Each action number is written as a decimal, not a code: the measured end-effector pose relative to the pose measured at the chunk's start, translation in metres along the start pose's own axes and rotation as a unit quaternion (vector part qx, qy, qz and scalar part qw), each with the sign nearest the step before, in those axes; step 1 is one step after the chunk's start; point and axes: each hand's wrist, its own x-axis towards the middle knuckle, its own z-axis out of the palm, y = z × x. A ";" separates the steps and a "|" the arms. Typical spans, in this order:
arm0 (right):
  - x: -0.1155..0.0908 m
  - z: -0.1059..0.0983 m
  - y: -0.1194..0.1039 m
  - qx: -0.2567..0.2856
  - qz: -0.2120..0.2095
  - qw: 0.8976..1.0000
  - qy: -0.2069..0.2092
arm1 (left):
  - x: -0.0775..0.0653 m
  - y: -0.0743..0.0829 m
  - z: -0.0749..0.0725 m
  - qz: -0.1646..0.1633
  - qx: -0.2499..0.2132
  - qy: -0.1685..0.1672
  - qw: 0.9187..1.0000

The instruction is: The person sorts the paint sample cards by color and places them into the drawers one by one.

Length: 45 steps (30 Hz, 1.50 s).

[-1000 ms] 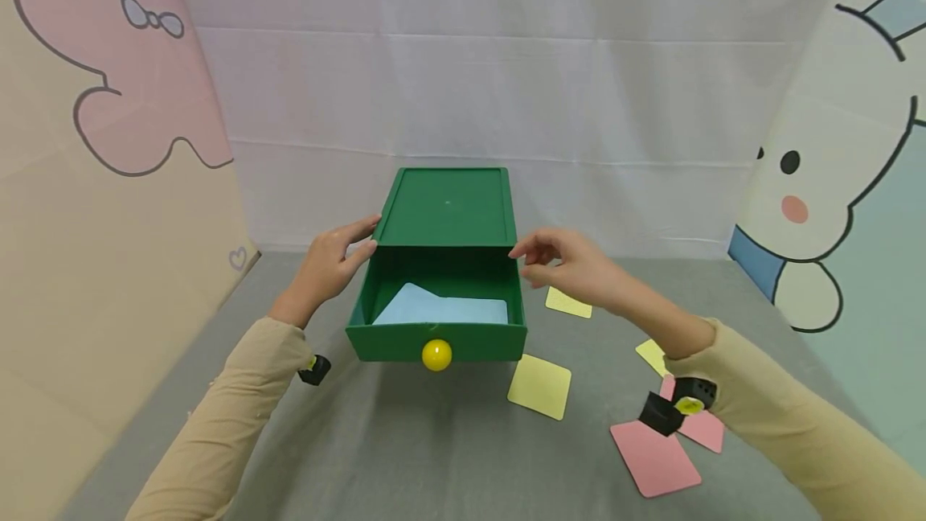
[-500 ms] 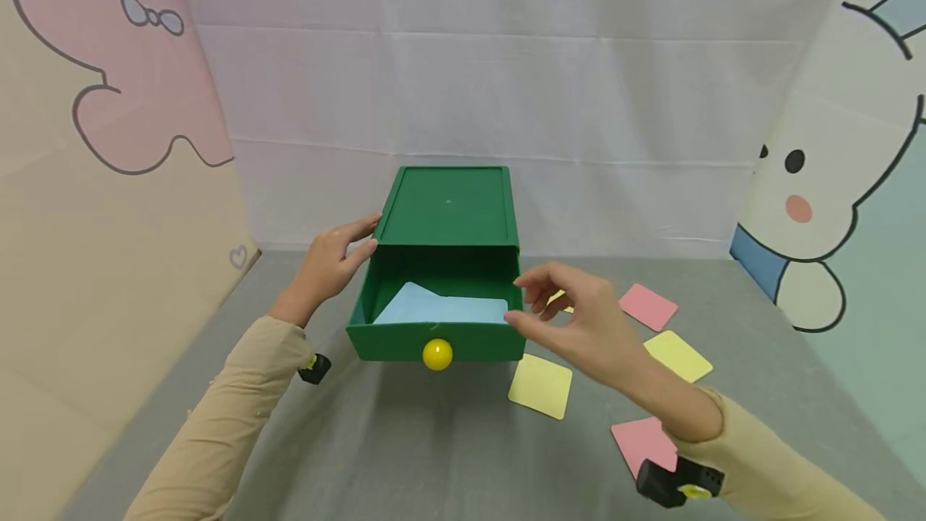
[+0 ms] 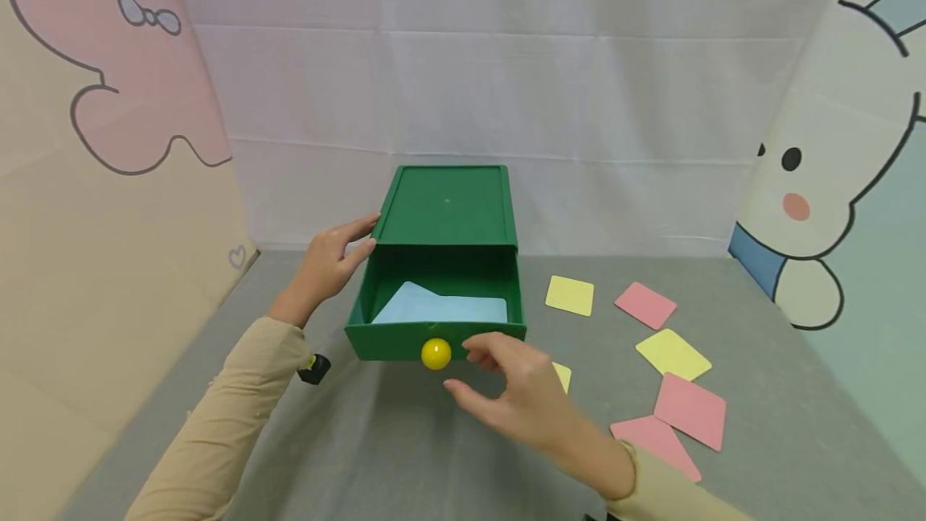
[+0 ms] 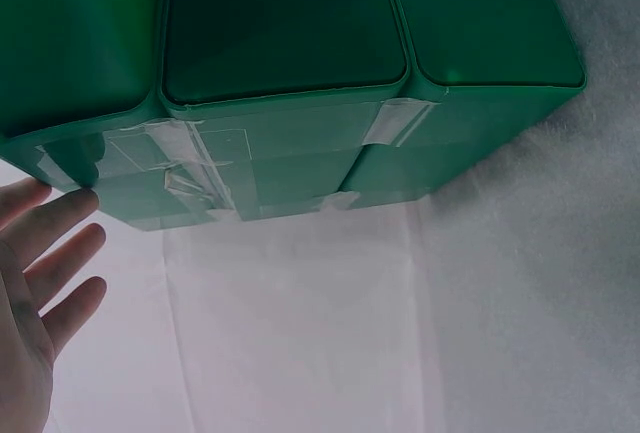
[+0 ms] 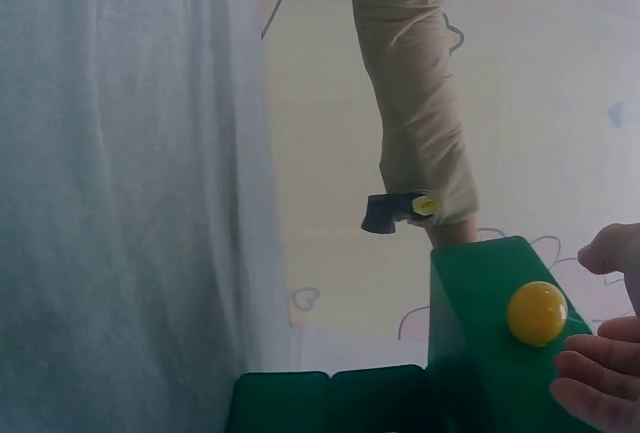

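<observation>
A green drawer cabinet stands mid-table, its top drawer pulled out toward me. Light blue cards lie inside that drawer. My left hand rests along the cabinet's upper left side, fingers extended; in the left wrist view, its fingertips meet the taped green wall. Just right of the drawer's round yellow knob is my right hand, thumb and fingers spread apart with nothing between them. The right wrist view has the knob close beside those fingers.
Right of the cabinet, yellow cards and pink cards lie scattered on the grey table. One yellow card is partly covered by my right hand. A white cloth hangs behind.
My right hand has moved from the cabinet's right side down and left to the knob, uncovering cards on the right. The left hand and drawer stay put.
</observation>
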 end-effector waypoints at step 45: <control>0.016 0.053 0.031 -0.082 0.035 0.993 0.071 | 0.002 -0.001 -0.003 -0.011 -0.007 -0.016 1.000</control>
